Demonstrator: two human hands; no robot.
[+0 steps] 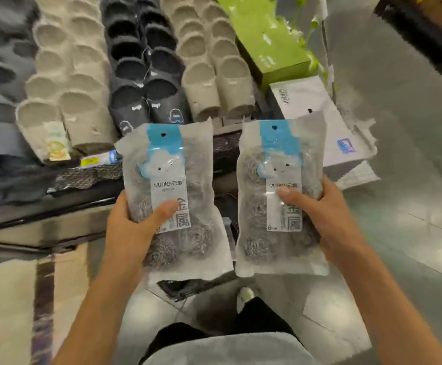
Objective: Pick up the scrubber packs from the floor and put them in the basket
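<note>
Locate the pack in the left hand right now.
Head view, centre-left: the left scrubber pack is held upright in the left hand, beside the right scrubber pack in the right hand, in front of the slipper shelf.

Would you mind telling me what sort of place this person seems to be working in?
Most likely a household goods shop. Rows of slippers are displayed in matching pairs, a shelf-edge price label sits below them, and both scrubber packs are sealed retail packaging with hang holes.

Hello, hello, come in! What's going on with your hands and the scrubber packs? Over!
Left hand grips one scrubber pack. Right hand grips the other pack. Both off the floor. Basket not clearly seen.
</note>
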